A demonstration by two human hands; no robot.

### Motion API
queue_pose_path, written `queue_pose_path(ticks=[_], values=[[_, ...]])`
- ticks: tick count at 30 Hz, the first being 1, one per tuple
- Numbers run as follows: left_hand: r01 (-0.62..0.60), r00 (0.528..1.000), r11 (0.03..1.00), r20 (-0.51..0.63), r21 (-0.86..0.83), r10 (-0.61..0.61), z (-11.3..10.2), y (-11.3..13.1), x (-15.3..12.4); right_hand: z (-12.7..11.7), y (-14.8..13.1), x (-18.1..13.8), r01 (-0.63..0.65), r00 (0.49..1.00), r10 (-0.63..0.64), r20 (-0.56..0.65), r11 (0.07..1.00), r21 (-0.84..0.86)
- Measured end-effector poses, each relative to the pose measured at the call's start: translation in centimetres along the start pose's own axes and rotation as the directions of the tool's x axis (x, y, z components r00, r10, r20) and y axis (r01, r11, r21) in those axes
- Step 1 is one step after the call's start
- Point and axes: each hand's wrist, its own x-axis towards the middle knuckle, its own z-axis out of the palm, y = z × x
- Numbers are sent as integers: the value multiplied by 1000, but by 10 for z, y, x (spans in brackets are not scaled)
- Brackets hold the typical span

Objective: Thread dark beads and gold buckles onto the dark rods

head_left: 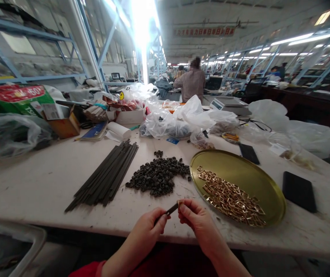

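My left hand [151,224] is closed around a dark strap [172,209], whose end sticks out toward the right. At that end, my right hand [197,220] pinches a small gold-coloured buckle [179,203]; the fingers cover most of it. Just beyond my hands lies a heap of small black loops [156,175]. To its left is a bundle of long dark straps [104,175], laid side by side. On the right, a round gold tray [240,165] bears a pile of square gold buckles [231,198].
Two dark flat objects, a slim one [249,154] and a larger one [299,191], lie near the tray. Plastic bags [179,119] and a scale [225,104] line the table's back. At lower left stands a bin [35,242]. A person [192,82] is farther off.
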Motion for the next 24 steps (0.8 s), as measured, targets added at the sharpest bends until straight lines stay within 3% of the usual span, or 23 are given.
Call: queue_pose_path(ticks=[4,8,11,18,24], values=[[-38,999,994,15,99,37,0,0,0,-1,3,-4,0,1000,0,-3,998,57],[-114,992,962,-27,247,124,3,-4,-2,0,4,-12,-221,975,202,93,934,281],[-137,986,932,-47,336,161,5,-7,-5,3,4,-17,-309,950,261,173,869,386],[-184,975,916,-49,356,215,4,-4,-12,7,2,-27,-361,932,299,203,777,516],[-181,977,892,-25,413,210,-1,-3,-18,9,4,-33,-316,949,265,172,803,505]])
